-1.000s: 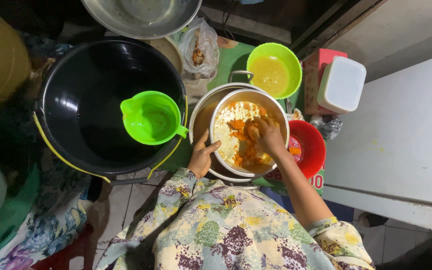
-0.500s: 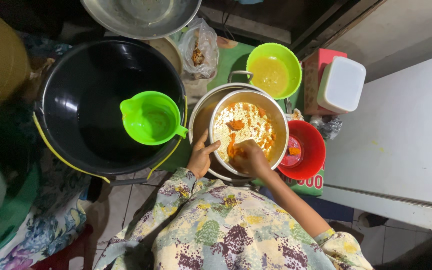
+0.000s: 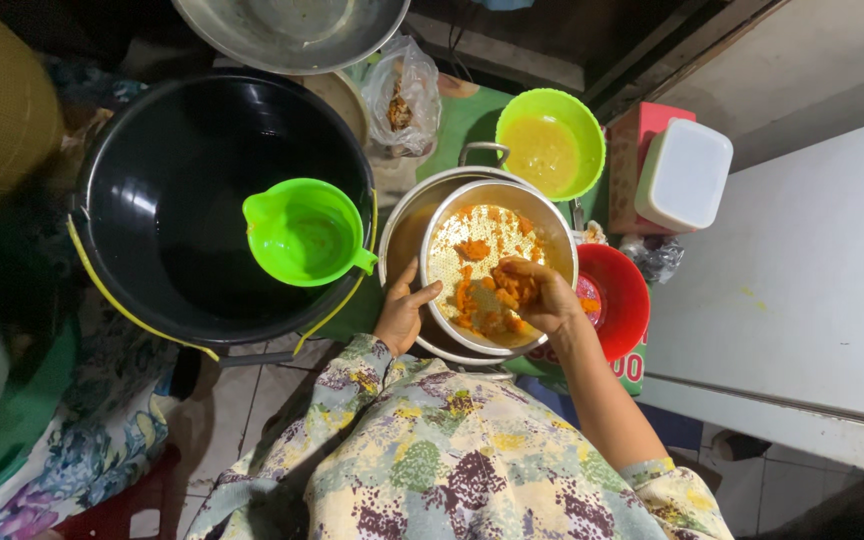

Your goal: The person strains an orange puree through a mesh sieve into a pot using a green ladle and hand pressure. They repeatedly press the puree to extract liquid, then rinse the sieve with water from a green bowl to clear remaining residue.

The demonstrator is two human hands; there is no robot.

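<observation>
A round metal strainer [image 3: 449, 262] sits inside a steel pot [image 3: 404, 222] in front of me. Orange pulp [image 3: 474, 250] is spread over the strainer's perforated bottom. My left hand [image 3: 402, 312] grips the near left rim of the strainer and pot. My right hand [image 3: 542, 295] is inside the strainer at its right side, fingers curled around a clump of the orange pulp. My floral sleeves fill the bottom of the view.
A large black bucket [image 3: 142, 190] with a green scoop [image 3: 304, 232] floating in it stands to the left. A green bowl of yellow liquid [image 3: 550, 145], a red bowl [image 3: 624, 300], a white lidded box [image 3: 684, 175], a plastic bag [image 3: 402, 95] and a steel basin [image 3: 292, 30] surround the pot.
My right hand has drawn back from the middle of the strainer to its near right side, gathering pulp. The left hand has stayed on the rim.
</observation>
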